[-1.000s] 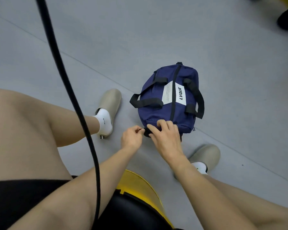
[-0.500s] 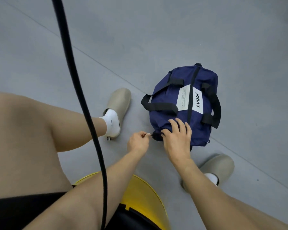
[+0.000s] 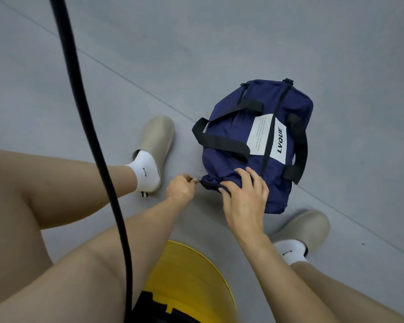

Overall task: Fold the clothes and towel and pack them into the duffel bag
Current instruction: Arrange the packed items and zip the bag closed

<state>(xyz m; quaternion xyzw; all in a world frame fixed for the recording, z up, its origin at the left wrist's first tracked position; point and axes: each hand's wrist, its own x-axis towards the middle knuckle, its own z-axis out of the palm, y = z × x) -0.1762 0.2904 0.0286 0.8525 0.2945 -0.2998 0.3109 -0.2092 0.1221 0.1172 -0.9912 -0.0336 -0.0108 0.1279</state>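
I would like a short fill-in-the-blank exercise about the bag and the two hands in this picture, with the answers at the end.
1. The duffel bag is dark ____ with black straps.
2. The left hand pinches the ____ pull at the bag's near end.
3. The right hand presses flat on the ____.
4. The bag stands on the grey ____.

Answers: blue; zipper; bag; floor

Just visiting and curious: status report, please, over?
Left hand pinching zipper pull. Right hand pressing down duffel bag end. Bag zipped shut on floor. Nothing in the way.
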